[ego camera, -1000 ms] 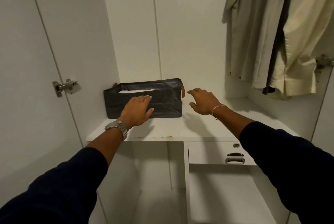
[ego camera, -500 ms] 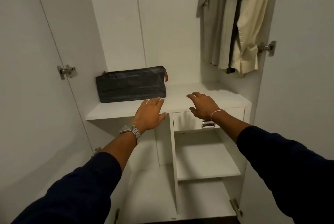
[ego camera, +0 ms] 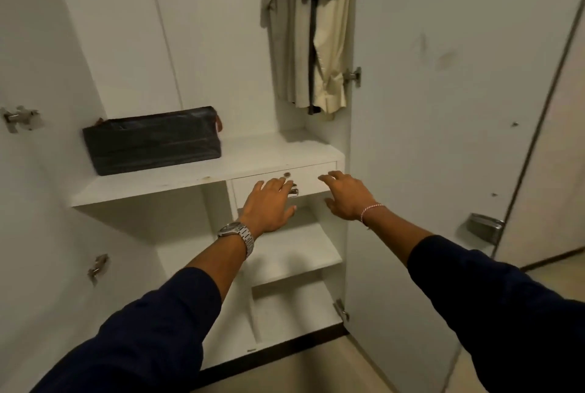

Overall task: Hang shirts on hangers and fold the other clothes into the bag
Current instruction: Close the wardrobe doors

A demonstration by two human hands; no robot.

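My left hand [ego camera: 269, 205]: fingers spread and nearly straight, holding nothing, hanging in the middle of the frame in front of the drawer [ego camera: 285, 182]. Whether my fingertips touch its metal handle [ego camera: 293, 191] I cannot tell.
My right hand [ego camera: 348, 196]: loose and open too, nothing in it, just right of centre, near the drawer's right end.
Drawer risk: with both palms this near the front, I judge a careless sweep could snag the handle and jerk the drawer out into my knuckles.
Bag [ego camera: 152, 140]: dark, on the shelf [ego camera: 269, 152] at centre left, well apart from both hands; its top looks closed or collapsed from this angle, and I cannot see inside.
Bag risk: it looks soft, so I think a one-handed drag could buckle it or slide it off the shelf's front edge.
Shirts [ego camera: 310, 31]: hanging at upper centre right, close to the right door [ego camera: 443, 107].
Door risk: the pale sleeve hangs just beside the hinge [ego camera: 353, 75]; I judge that swinging the door shut could pinch the cloth there.
Left door [ego camera: 31, 202]: open at the frame's left edge, its hinges sticking out where my sleeve might catch.
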